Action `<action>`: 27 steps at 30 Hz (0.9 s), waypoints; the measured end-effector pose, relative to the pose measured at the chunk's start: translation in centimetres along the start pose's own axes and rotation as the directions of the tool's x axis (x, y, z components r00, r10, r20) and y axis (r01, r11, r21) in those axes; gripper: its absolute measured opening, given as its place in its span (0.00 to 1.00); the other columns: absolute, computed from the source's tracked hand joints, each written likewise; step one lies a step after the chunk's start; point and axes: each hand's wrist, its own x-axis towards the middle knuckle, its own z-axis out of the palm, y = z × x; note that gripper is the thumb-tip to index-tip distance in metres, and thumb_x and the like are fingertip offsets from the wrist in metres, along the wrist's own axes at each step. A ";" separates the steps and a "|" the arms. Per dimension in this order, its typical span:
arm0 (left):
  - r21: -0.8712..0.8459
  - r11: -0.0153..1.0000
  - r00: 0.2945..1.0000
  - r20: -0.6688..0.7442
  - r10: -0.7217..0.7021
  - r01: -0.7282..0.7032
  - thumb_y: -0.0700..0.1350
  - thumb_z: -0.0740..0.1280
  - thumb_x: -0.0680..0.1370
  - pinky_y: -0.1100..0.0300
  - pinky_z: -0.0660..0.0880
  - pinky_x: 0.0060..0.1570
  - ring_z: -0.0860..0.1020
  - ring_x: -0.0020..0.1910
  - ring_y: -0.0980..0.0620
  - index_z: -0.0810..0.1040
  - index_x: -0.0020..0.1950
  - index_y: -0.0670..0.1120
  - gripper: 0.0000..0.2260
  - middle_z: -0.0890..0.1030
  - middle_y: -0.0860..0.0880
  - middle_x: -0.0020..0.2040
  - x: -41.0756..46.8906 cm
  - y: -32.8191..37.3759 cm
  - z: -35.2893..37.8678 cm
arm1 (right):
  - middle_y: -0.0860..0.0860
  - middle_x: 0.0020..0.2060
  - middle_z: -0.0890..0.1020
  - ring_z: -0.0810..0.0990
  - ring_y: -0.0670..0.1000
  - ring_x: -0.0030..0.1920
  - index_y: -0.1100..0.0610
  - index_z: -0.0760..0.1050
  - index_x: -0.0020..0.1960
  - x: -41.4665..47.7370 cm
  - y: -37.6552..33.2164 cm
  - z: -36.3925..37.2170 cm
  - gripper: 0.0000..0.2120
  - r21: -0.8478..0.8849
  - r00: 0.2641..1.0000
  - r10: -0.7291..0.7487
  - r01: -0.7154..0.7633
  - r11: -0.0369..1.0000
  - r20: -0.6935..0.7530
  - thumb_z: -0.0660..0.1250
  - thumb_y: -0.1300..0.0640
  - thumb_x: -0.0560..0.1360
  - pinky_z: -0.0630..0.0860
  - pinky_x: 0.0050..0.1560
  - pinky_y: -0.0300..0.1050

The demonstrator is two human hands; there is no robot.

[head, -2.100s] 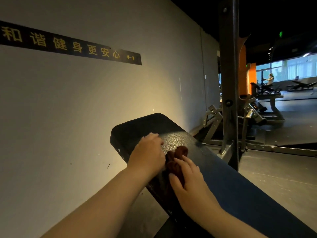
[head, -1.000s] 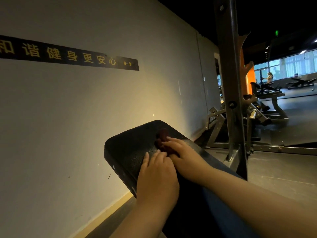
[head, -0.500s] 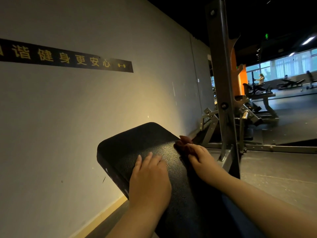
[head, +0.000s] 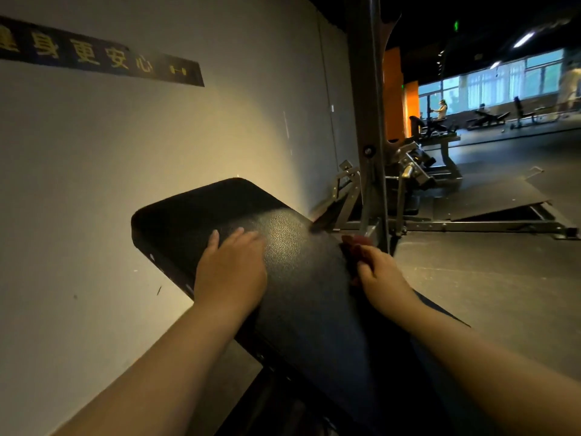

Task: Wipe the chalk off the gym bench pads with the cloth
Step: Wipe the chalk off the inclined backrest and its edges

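Left hand [head: 231, 272] lies flat on the bench pad [head: 289, 247]; right hand [head: 382, 272] apparently grips the cloth [head: 353, 243] at the pad's right edge.

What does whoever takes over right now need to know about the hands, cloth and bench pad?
Left hand: flat on the bench pad, fingers straight, holding nothing.
Right hand: grips the dark red cloth at the pad's right edge.
Done: cannot tell; no chalk shows in this dim light.
Left: likely wipe the far end and the near, shadowed stretch of the pad.
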 end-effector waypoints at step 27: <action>-0.051 0.988 0.990 0.006 0.143 -0.143 0.46 0.56 0.82 0.51 0.52 0.78 0.61 0.78 0.48 0.69 0.75 0.44 0.21 0.66 0.48 0.78 -5.9 7.2 4.2 | 0.34 0.57 0.69 0.73 0.39 0.58 0.38 0.71 0.54 -18.1 3.6 -3.6 0.10 -0.037 0.998 -0.057 0.057 0.998 -0.017 0.62 0.53 0.80 0.74 0.65 0.53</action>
